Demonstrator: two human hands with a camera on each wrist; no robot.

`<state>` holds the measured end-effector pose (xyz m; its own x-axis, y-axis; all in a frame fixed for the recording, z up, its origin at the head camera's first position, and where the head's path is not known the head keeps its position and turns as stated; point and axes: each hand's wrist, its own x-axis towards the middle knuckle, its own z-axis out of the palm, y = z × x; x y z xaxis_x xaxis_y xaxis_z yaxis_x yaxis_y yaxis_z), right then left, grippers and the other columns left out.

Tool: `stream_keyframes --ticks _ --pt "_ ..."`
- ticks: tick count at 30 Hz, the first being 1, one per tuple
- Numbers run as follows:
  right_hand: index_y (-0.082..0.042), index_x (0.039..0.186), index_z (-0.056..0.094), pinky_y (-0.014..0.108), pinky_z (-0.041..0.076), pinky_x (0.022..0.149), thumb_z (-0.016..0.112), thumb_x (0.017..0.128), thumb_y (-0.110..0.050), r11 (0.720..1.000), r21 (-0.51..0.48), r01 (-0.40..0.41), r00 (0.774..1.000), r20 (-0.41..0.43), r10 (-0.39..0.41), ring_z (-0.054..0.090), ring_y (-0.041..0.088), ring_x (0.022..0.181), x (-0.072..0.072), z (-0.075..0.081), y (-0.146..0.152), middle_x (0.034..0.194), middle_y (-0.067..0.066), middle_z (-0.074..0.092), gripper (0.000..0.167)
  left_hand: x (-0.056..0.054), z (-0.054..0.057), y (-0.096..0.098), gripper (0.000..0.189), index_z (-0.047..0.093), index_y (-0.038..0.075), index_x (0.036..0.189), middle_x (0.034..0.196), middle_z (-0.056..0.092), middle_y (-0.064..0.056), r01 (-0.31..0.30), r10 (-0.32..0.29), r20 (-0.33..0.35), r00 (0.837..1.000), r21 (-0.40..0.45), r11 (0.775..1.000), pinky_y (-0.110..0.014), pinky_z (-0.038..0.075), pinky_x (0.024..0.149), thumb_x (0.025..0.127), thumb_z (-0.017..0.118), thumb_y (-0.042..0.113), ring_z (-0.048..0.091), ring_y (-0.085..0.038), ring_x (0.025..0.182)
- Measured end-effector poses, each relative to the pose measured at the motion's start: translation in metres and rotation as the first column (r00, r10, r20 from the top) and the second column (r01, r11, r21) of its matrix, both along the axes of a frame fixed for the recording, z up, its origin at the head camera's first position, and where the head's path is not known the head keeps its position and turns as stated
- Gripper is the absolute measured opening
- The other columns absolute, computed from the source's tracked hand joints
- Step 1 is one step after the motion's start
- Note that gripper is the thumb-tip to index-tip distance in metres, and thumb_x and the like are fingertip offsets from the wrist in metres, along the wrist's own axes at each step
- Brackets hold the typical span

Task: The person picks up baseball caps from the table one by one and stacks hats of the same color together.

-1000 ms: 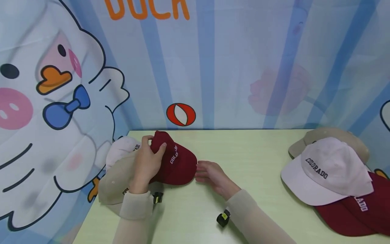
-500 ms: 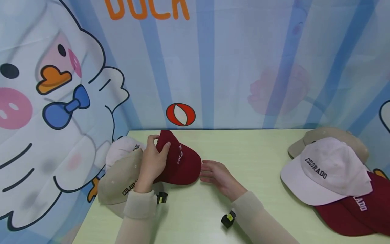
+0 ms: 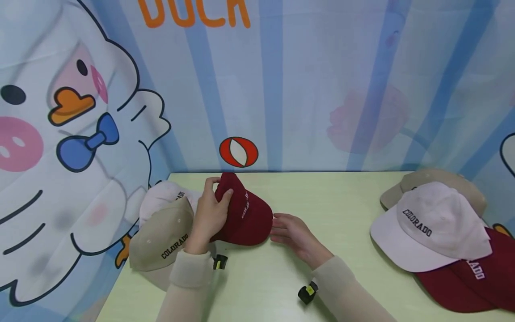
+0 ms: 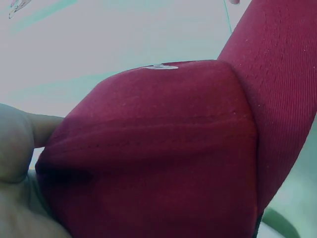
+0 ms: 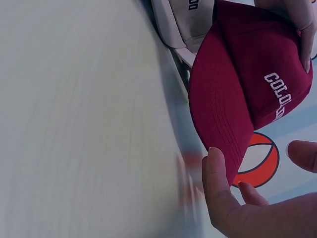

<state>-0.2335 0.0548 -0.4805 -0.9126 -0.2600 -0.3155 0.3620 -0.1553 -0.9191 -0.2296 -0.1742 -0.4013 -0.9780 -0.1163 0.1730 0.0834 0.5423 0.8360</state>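
Note:
A dark red baseball cap (image 3: 249,219) with white lettering is held tilted, its brim to the right. My left hand (image 3: 211,214) pinches the cap's crown, thumb on the near side. In the left wrist view, the cap's panel (image 4: 163,163) fills most of the picture and hides some of the fingers. My right hand (image 3: 295,235) is at the brim's right end with fingers extended. In the right wrist view, its index finger (image 5: 216,178) meets the brim's edge, and the thumb stands apart. Left of the cap lie a beige cap (image 3: 161,237) and a white cap (image 3: 162,199).
On the right side of the pale table (image 3: 334,214), a white cap (image 3: 438,223) overlaps a beige cap (image 3: 462,185) and a dark red cap (image 3: 458,286). A printed cartoon cloth (image 3: 297,89) stands behind the table and along its left.
The held red cap has shifted right, with both hands moving along with it. More of the left beige cap and its lettering now shows. The caps on the right have stayed put.

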Motion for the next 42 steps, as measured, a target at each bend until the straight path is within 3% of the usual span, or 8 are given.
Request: stream_keyframes --ticks 6,15,26,30,34,37,42 --pt "0.004 0.152 0.041 0.037 0.061 0.089 0.052 0.103 -0.012 0.999 0.02 0.031 1.0 0.0 -0.031 0.072 0.022 0.097 0.003 0.0 0.006 0.122 0.02 0.071 0.053 -0.004 -0.003 0.004 0.048 0.045 0.021 0.151 0.119 0.072 -0.016 0.033 -0.033 -0.053 0.998 0.003 0.999 -0.046 0.061 0.077 0.106 0.059 0.032 0.074 -0.03 0.095" --pt "0.002 0.155 0.039 0.036 0.062 0.086 0.059 0.098 -0.011 0.995 0.103 -0.003 1.0 -0.004 0.004 0.075 0.025 0.097 0.011 0.003 0.009 0.115 0.02 0.073 0.062 -0.01 -0.003 0.009 0.046 0.057 0.025 0.147 0.132 0.069 -0.012 0.034 -0.037 -0.146 0.989 -0.026 0.999 -0.051 0.062 0.086 0.105 0.06 0.042 0.071 -0.031 0.108" --pt "0.0 0.152 0.045 0.036 0.062 0.08 0.065 0.098 -0.022 0.968 0.242 -0.058 0.997 -0.04 0.07 0.075 0.023 0.091 0.017 0.005 0.009 0.115 0.017 0.071 0.062 -0.019 -0.005 0.017 0.04 0.065 0.026 0.14 0.12 0.074 -0.009 0.033 -0.04 -0.238 0.97 -0.033 0.999 -0.047 0.062 0.08 0.105 0.059 0.044 0.073 -0.026 0.096" --pt "0.0 0.152 0.046 0.038 0.062 0.082 0.064 0.1 -0.027 0.942 0.326 -0.076 0.991 -0.081 0.108 0.075 0.024 0.094 0.017 0.006 0.012 0.116 0.015 0.072 0.061 -0.023 -0.005 0.015 0.039 0.067 0.027 0.137 0.116 0.075 -0.009 0.067 -0.07 -0.248 0.966 -0.02 0.998 -0.044 0.062 0.077 0.104 0.059 0.046 0.073 -0.024 0.092" --pt "-0.003 0.152 0.048 0.038 0.06 0.08 0.062 0.102 -0.035 0.895 0.439 -0.077 0.977 -0.146 0.156 0.071 0.025 0.099 0.016 0.008 0.02 0.123 0.013 0.069 0.061 -0.024 -0.005 0.012 0.039 0.067 0.027 0.137 0.117 0.074 -0.008 0.11 -0.105 -0.235 0.966 0.008 0.994 -0.039 0.06 0.076 0.104 0.059 0.046 0.073 -0.022 0.092" --pt "-0.004 0.153 0.048 0.038 0.059 0.083 0.061 0.103 -0.038 0.867 0.497 -0.033 0.965 -0.211 0.157 0.068 0.025 0.105 0.012 0.012 0.027 0.13 0.014 0.065 0.061 -0.025 -0.005 0.012 0.038 0.066 0.028 0.137 0.119 0.073 -0.007 0.157 -0.145 -0.216 0.966 0.042 0.987 -0.036 0.06 0.075 0.104 0.06 0.046 0.072 -0.022 0.094" --pt "-0.009 0.155 0.045 0.048 0.052 0.102 0.057 0.105 -0.042 0.85 0.523 0.067 0.942 -0.314 0.12 0.059 0.031 0.129 0.003 0.023 0.035 0.146 0.015 0.056 0.061 -0.026 -0.006 0.016 0.036 0.067 0.031 0.136 0.115 0.073 -0.006 0.26 -0.238 -0.194 0.952 0.096 0.961 -0.036 0.06 0.072 0.103 0.061 0.045 0.072 -0.021 0.09"
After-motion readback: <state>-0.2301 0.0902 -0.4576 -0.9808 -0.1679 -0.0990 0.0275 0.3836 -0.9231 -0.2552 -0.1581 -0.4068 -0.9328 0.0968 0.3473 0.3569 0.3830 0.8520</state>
